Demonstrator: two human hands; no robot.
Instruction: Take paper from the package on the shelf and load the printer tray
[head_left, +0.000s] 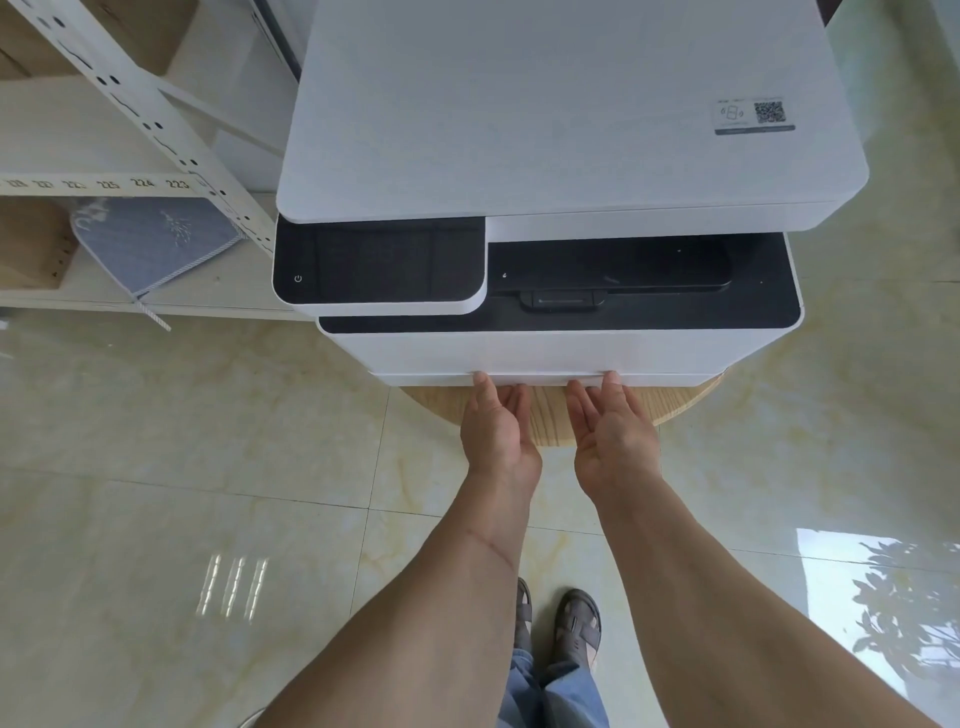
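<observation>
Printer tray (545, 378): a thin white drawer front at the bottom near edge of the printer, flush with the body above it.
Left hand (498, 426): palm up under the tray's front lip, thumb on the front edge, fingers curled beneath; hooked on the tray, not closed round it.
Right hand (610, 431): just right of the left, palm up, thumb on the same edge, fingers under the lip.
Printer (545, 156): white, with a flat lid, a dark control panel (379, 265) at left and a black output slot at right.
Wooden stand (550, 415): round, under the printer.
Shelf (130, 182): far left, holding a blue cloth (156, 244) and cardboard boxes.
Paper package: cannot tell which item it is.
Floor (208, 441): glossy pale tiles.
</observation>
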